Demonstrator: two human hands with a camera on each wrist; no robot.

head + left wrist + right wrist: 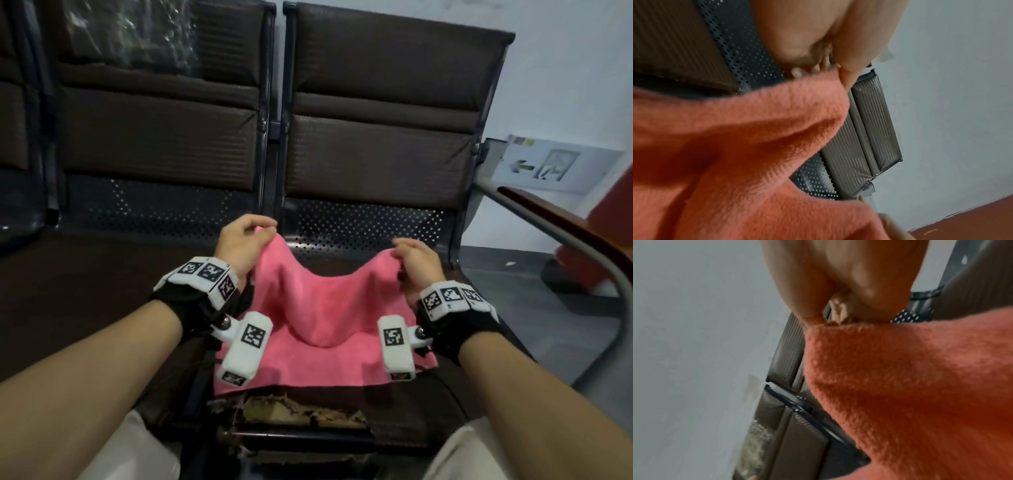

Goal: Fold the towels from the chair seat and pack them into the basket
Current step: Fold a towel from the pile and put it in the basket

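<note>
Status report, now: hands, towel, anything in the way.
Left hand and right hand each pinch a far corner of the pink towel. Corners lifted, near edge lying on the chair seat. No basket in view.

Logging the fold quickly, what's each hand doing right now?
Left hand: pinching the far left corner of the pink towel.
Right hand: pinching its far right corner.

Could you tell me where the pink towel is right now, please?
In the head view, the pink towel lies on the right-hand chair seat, its far corners lifted by the left hand and right hand.
</note>
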